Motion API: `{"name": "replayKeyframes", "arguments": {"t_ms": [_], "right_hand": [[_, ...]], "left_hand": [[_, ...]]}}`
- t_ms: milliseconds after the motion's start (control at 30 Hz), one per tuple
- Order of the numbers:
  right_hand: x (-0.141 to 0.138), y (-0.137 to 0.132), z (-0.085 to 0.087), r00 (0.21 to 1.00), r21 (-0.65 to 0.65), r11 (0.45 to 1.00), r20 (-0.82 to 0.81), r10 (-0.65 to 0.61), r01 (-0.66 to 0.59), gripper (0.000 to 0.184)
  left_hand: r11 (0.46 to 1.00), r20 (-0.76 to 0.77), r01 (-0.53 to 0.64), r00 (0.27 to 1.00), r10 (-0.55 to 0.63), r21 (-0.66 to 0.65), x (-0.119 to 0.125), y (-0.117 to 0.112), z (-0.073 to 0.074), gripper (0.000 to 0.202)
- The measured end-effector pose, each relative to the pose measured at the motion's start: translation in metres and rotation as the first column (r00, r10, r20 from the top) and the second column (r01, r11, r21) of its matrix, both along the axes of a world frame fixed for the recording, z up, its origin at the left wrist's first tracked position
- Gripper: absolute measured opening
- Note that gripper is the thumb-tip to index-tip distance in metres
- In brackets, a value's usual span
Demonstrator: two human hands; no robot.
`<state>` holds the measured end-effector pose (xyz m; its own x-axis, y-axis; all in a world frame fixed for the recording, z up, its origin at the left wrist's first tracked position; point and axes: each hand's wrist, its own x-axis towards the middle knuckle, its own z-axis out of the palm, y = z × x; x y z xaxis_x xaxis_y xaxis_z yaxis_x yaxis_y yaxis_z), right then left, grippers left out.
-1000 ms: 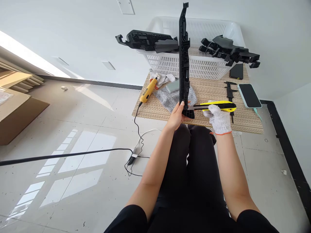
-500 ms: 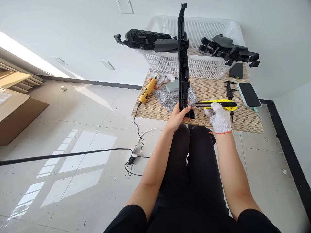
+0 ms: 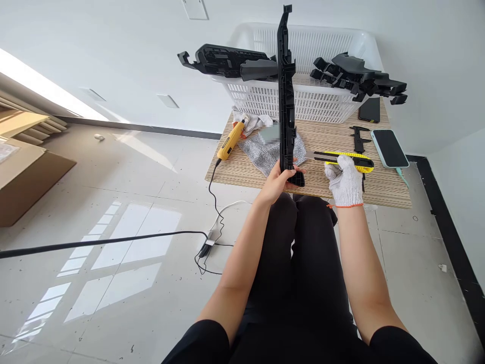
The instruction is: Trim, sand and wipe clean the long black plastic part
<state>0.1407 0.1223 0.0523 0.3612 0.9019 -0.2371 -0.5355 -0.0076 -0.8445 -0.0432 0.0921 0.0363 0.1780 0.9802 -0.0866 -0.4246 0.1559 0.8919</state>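
Note:
My bare left hand grips the lower end of a long black plastic part and holds it upright over the near edge of the small wooden table. My right hand, in a white knit glove, is closed on a yellow and black utility knife. The knife lies level, its blade pointing left toward the part with a small gap between them.
A white plastic basket at the table's back carries more black parts on its rim. On the table lie a yellow rotary tool, a grey glove, a black caliper and two phones. Cables run across the floor at left.
My right hand has drawn the knife to the right and slightly up, so its blade has come away from the part's lower end. The left hand and the part have barely moved.

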Motion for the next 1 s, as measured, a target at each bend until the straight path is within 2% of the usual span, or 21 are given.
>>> {"name": "replayKeyframes", "arguments": {"t_ms": [200,467,667,800,1000], "right_hand": [[-0.0012,0.0000,-0.0002,1.000,-0.008,1.000,0.004,-0.003,0.003,0.018],[-0.0074,0.0056,-0.0037,0.998,-0.004,0.999,0.044,0.036,-0.036,0.030],[-0.0081,0.0090,-0.0069,0.997,0.003,0.998,0.046,0.066,-0.066,0.019],[-0.0077,0.0084,-0.0052,0.994,-0.044,0.994,0.051,0.098,-0.096,0.008],[-0.0083,0.0070,-0.0036,0.994,-0.091,0.991,0.047,0.101,-0.097,0.016]], "left_hand": [[1.000,0.060,0.010,0.998,-0.010,-0.004,-0.0023,-0.0012,0.0001,0.042],[0.999,0.104,0.022,0.994,-0.019,-0.036,-0.0030,-0.0011,0.0012,0.048],[0.999,0.087,0.007,0.996,-0.003,-0.048,-0.0020,-0.0016,0.0039,0.044],[0.999,0.049,0.002,0.999,0.000,-0.046,-0.0018,-0.0015,0.0039,0.045],[0.999,0.048,0.001,0.999,0.001,-0.042,-0.0013,-0.0010,0.0023,0.042]]}}
